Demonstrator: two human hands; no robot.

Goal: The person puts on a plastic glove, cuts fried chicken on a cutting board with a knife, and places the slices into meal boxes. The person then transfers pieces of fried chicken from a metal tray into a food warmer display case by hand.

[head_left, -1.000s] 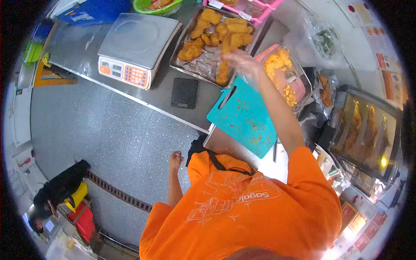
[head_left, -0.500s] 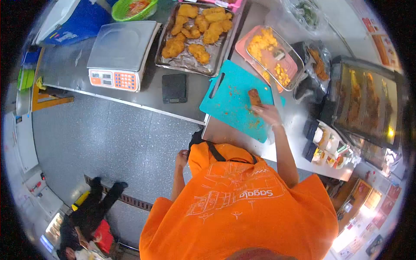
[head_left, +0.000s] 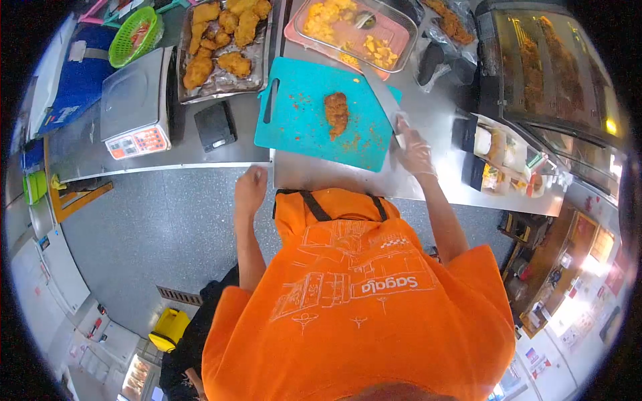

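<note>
My right hand [head_left: 416, 152], in a clear glove, grips a large knife [head_left: 380, 99] whose wide blade lies over the right side of the turquoise cutting board [head_left: 301, 120]. On the board, left of the blade, is one piece of brown fried food [head_left: 336, 115] with crumbs around it. My left hand [head_left: 251, 188] hangs by the counter's front edge, below the board's left corner, its fingers curled and nothing visible in them. A metal tray [head_left: 257, 75] of fried pieces stands behind and left of the board.
Left of the board are a black pad [head_left: 215, 125], a scale [head_left: 137, 97] and a green basket [head_left: 136, 38]. Behind it sits a glass dish [head_left: 401, 61] of yellow pieces. A glass display case [head_left: 552, 73] and sauce containers [head_left: 511, 157] stand right. Another person in dark clothes is at lower left.
The view has swung right. My right hand brought a fried piece from the tray, let it go on the board and took hold of the knife. My left hand has moved up toward the counter edge.
</note>
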